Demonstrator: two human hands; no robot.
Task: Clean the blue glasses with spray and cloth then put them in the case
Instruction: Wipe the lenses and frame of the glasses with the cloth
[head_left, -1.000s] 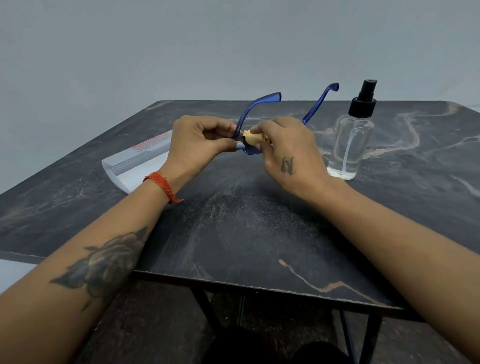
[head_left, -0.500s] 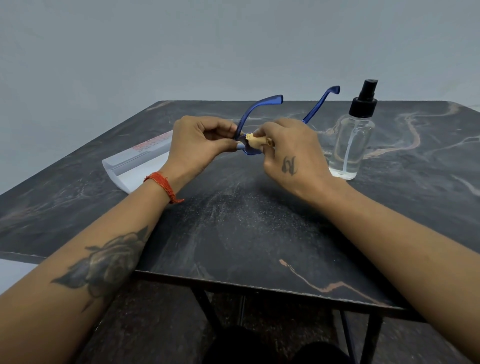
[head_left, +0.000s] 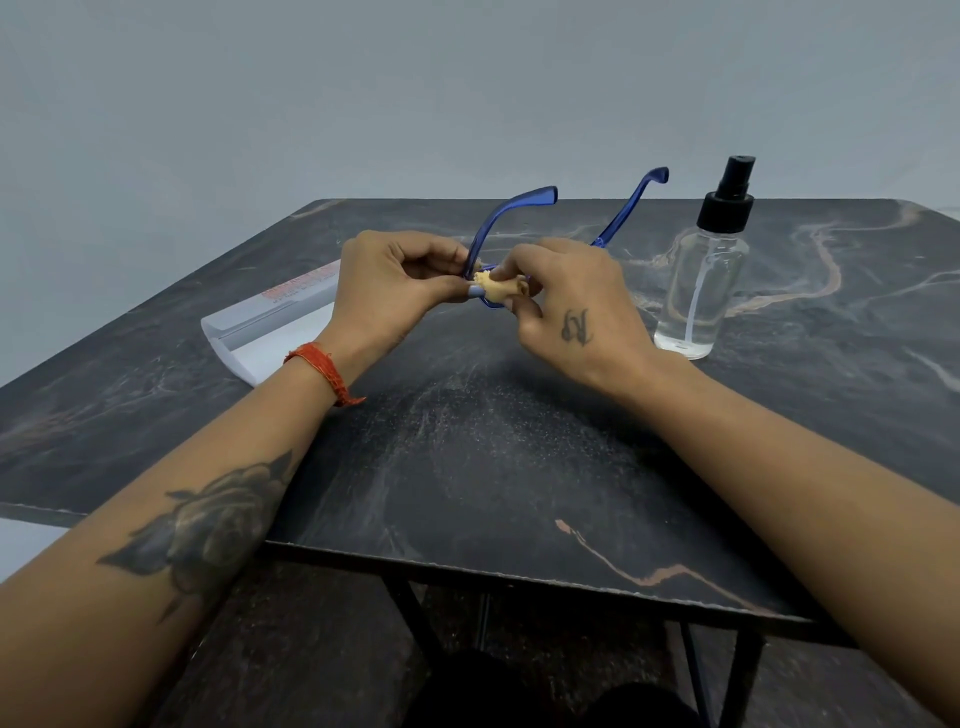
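Observation:
The blue glasses (head_left: 501, 213) are held above the middle of the table, both arms unfolded and pointing away from me. My left hand (head_left: 395, 286) pinches the frame at its left end. My right hand (head_left: 566, 301) pinches a small bunched tan cloth (head_left: 496, 285) against the front of the frame; most of the lenses are hidden behind my fingers. The clear spray bottle (head_left: 701, 280) with a black pump stands upright just right of my right hand. The white glasses case (head_left: 260, 327) lies open on the table to the left, partly behind my left wrist.
The dark marbled table (head_left: 493, 457) has its front edge close to me, with black metal legs below. A plain grey wall stands behind it.
The tan cloth has slid a little along the frame under my right fingers. The glasses and both hands stay in almost the same place.

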